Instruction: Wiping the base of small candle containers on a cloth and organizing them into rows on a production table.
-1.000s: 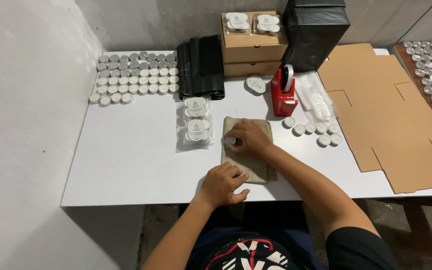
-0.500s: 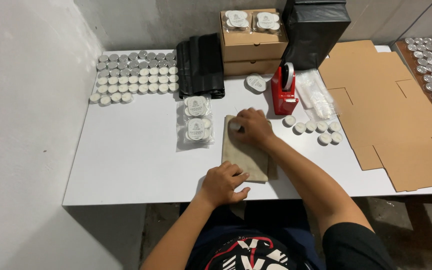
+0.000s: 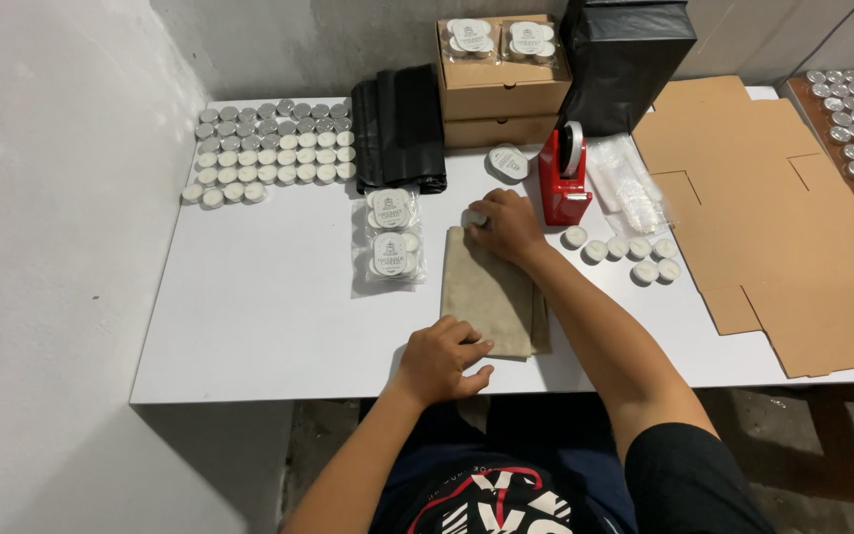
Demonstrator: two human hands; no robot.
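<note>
While your left hand (image 3: 442, 358) presses flat and open on the tan cloth (image 3: 491, 292) at the table (image 3: 259, 316) edge, your right hand (image 3: 506, 222) holds its grip closed on a tealight (image 3: 473, 217).

Tan cloth (image 3: 491, 292) under both hands: matt, soft weave, slightly creased. Table (image 3: 259, 316): white, smooth, low sheen. Tea lights (image 3: 269, 148) far left: dull metal cups, white wax tops. Packets (image 3: 392, 237) left of cloth: clear glossy plastic. Tape dispenser (image 3: 562, 183): red glossy plastic. Flat cardboard (image 3: 773, 218) right: brown, matt. Black bags (image 3: 397, 129): shiny plastic film.
</note>
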